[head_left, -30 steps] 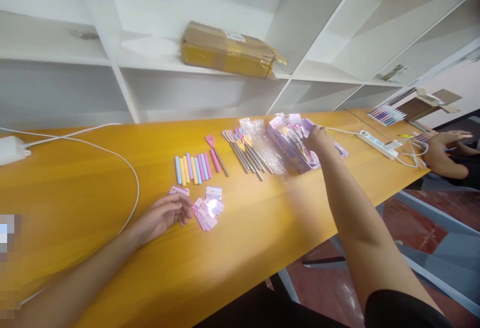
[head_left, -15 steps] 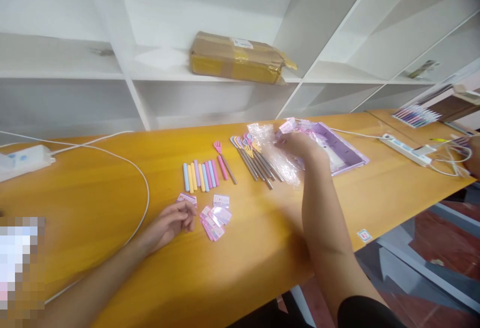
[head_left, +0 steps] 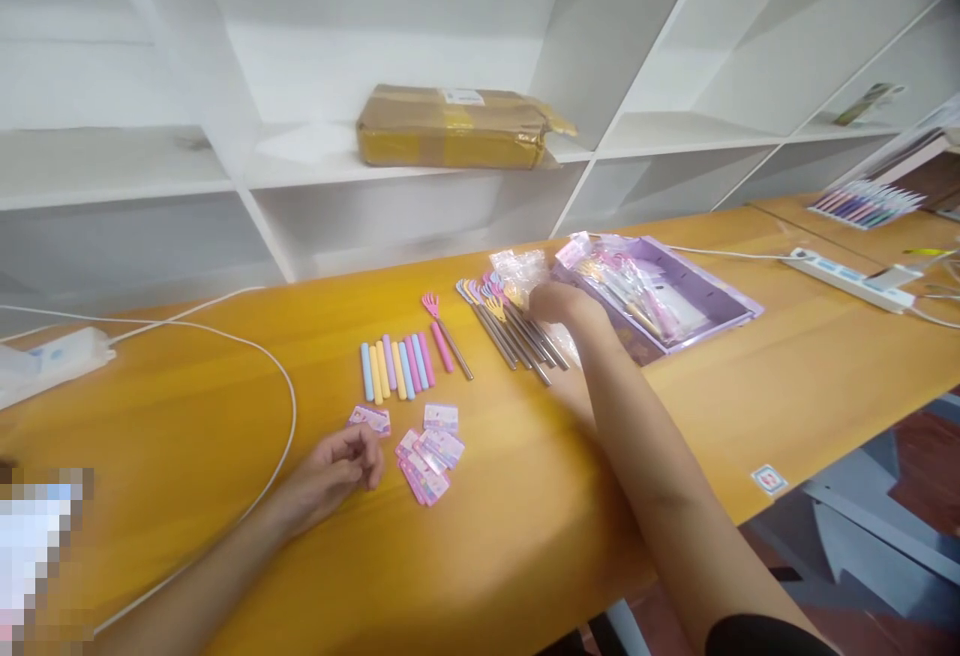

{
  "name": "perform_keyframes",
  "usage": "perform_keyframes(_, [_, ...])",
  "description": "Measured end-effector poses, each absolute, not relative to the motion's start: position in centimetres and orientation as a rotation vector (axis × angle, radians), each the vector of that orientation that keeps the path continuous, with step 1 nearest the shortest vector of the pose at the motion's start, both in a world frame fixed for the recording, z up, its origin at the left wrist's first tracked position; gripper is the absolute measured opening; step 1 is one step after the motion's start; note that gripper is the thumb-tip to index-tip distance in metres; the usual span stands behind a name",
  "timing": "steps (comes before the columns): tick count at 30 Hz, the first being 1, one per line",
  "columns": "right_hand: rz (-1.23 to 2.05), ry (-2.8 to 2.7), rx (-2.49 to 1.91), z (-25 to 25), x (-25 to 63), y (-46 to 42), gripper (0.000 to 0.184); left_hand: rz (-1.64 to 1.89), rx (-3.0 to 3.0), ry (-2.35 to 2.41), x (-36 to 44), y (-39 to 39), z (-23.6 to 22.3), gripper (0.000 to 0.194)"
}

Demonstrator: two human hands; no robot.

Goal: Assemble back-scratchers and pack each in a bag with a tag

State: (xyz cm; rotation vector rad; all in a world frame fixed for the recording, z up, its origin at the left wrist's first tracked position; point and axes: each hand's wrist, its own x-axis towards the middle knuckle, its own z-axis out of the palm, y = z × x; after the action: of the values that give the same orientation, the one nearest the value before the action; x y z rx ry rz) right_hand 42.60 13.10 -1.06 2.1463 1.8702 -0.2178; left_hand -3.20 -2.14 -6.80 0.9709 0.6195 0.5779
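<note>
My left hand (head_left: 347,463) rests on the table with its fingers loosely curled and nothing visible in them. Its fingertips are close to a pink printed card (head_left: 369,421), beside a small fan of similar cards (head_left: 426,464). My right hand (head_left: 561,304) reaches over clear plastic bags (head_left: 521,264), at the heads of a row of metal back scratchers (head_left: 517,334); its fingers are hidden from me. A single back scratcher with a pink claw head (head_left: 448,336) lies apart, next to coloured handle sleeves (head_left: 396,368) in pink, blue, yellow and purple.
A purple tray (head_left: 720,321) with bagged back scratchers stands right of my right hand. Power strips (head_left: 851,279) and a white cable (head_left: 289,376) lie on the table. A taped carton (head_left: 457,128) sits on the shelf behind. Pens (head_left: 866,204) lie at the far right.
My right hand has moved left and slightly down, from the bags at the tray's edge to the back scratcher heads. My left hand stays near the cards. The view has shifted a little.
</note>
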Motion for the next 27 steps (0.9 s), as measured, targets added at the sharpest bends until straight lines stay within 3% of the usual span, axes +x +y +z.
perform_keyframes(5, [-0.304,1.823,2.069,-0.8,41.9,13.0,0.034,0.569,0.937,0.626,-3.2,-2.3,-6.6,0.027])
perform_keyframes(10, [-0.313,1.791,2.082,-0.7,41.0,12.7,0.047,0.565,0.928,0.619,-3.1,-2.5,-6.6,0.019])
perform_keyframes(15, [-0.141,1.744,2.188,0.7,40.1,12.0,0.057,0.555,0.913,0.627,-2.9,-2.7,-6.6,0.018])
perform_keyframes(18, [0.047,1.777,2.212,2.4,38.3,10.7,0.051,0.536,0.894,0.654,-2.7,-2.8,-6.4,0.016])
perform_keyframes(22, [0.196,2.125,2.212,3.3,32.5,7.7,0.037,0.533,0.881,0.657,-2.6,-3.1,-6.1,0.016])
perform_keyframes(25, [0.052,2.621,2.005,2.1,27.0,5.5,0.029,0.547,0.862,0.651,-2.5,-3.2,-6.0,0.015])
perform_keyframes(27, [-0.128,2.828,1.749,0.6,24.3,4.6,0.039,0.549,0.865,0.646,-2.5,-3.2,-6.2,0.015])
